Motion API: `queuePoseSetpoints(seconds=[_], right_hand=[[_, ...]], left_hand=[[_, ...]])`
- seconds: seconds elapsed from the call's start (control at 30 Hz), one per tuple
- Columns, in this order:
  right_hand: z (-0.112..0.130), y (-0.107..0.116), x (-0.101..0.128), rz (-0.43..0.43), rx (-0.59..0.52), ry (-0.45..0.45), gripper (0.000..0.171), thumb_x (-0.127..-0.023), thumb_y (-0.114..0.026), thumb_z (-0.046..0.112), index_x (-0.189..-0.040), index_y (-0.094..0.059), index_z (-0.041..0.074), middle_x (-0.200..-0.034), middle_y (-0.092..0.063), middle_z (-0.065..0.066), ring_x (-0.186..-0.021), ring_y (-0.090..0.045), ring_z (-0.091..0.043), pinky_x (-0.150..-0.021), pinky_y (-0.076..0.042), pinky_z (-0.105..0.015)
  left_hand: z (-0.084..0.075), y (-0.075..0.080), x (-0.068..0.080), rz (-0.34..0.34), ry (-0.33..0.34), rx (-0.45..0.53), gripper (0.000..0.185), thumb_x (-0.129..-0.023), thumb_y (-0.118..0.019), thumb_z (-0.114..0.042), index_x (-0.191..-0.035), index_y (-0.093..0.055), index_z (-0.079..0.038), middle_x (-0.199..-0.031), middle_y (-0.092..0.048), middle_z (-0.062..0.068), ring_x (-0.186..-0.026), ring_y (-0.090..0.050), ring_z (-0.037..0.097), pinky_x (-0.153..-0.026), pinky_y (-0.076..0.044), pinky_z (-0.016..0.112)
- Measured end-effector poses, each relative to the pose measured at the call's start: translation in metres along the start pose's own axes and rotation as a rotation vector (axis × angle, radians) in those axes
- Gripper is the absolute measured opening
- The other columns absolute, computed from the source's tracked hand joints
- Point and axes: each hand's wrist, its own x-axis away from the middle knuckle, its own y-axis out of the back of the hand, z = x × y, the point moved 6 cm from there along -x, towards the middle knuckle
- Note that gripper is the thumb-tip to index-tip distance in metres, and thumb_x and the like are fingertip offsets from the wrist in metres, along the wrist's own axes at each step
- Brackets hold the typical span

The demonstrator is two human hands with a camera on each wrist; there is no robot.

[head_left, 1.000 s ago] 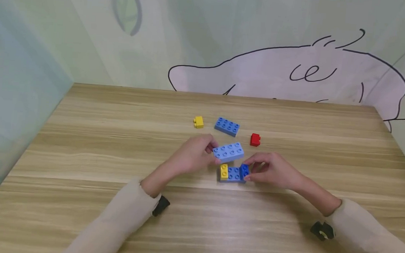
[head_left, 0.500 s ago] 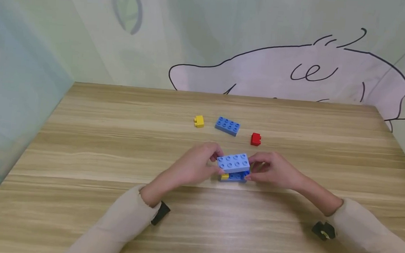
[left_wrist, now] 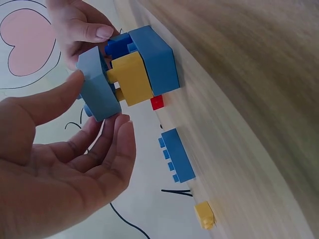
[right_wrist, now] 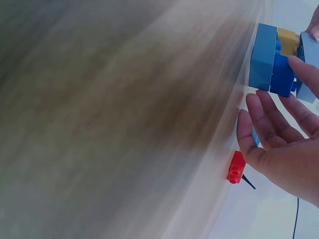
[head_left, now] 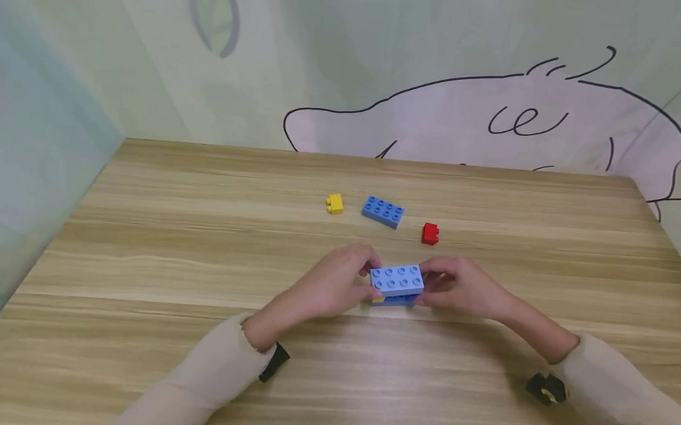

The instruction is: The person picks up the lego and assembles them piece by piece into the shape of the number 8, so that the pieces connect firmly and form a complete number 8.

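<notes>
Thumb and fingers of my left hand [head_left: 338,281] pinch a light blue eight-stud building brick [head_left: 397,280] by its left end. It lies over a blue base brick [left_wrist: 158,62] that carries a small yellow brick [left_wrist: 132,78] at the left and a small dark blue brick [right_wrist: 281,74] at the right. In the left wrist view, the yellow studs show in a narrow gap under the light blue brick. My right hand [head_left: 468,290] pinches the dark blue brick at the right end. From the head view, the light blue brick hides most of the pieces below.
Behind the hands on the wooden table [head_left: 197,229] lie a loose yellow brick [head_left: 335,203], a blue eight-stud brick [head_left: 383,211] and a small red brick [head_left: 430,234]. A wall [head_left: 351,62] with printed drawings stands along the table's far edge.
My left hand has brought the light blue brick toward me, right and down, from behind the base brick to over the yellow and dark blue bricks. My right hand has hardly moved.
</notes>
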Motion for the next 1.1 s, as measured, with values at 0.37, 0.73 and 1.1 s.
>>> queuePoseSetpoints(seconds=[0.37, 0.73, 1.1], right_hand=[[-0.0001, -0.001, 0.0011, -0.005, 0.008, 0.015, 0.038, -0.077, -0.073, 0.01, -0.113, -0.061, 0.003, -0.105, -0.062, -0.006, -0.088, -0.06, -0.016, -0.076, -0.052, -0.029], [0.0032, -0.0014, 0.003, -0.023, 0.017, 0.024, 0.044, -0.077, -0.074, 0.013, -0.117, -0.058, 0.003, -0.106, -0.061, -0.006, -0.087, -0.059, -0.017, -0.076, -0.052, -0.028], [0.0059, -0.0008, 0.0054, -0.036, 0.05, 0.029, 0.042, -0.076, -0.074, 0.011, -0.116, -0.059, 0.004, -0.104, -0.062, -0.003, -0.087, -0.059, -0.015, -0.077, -0.051, -0.029]], left_hand=[[0.0004, 0.0, -0.0002, -0.019, -0.017, -0.003, 0.033, -0.078, -0.073, -0.016, -0.106, -0.058, -0.005, -0.095, -0.056, 0.002, -0.088, -0.052, 0.015, -0.076, -0.045, 0.026], [0.001, -0.0008, -0.0012, -0.015, -0.025, 0.001, 0.035, -0.079, -0.071, -0.015, -0.11, -0.058, -0.006, -0.1, -0.057, 0.003, -0.091, -0.053, 0.015, -0.077, -0.045, 0.027], [0.0022, -0.0013, -0.0008, -0.013, -0.04, 0.057, 0.034, -0.08, -0.07, -0.012, -0.11, -0.058, -0.006, -0.104, -0.06, 0.005, -0.095, -0.056, 0.017, -0.08, -0.046, 0.027]])
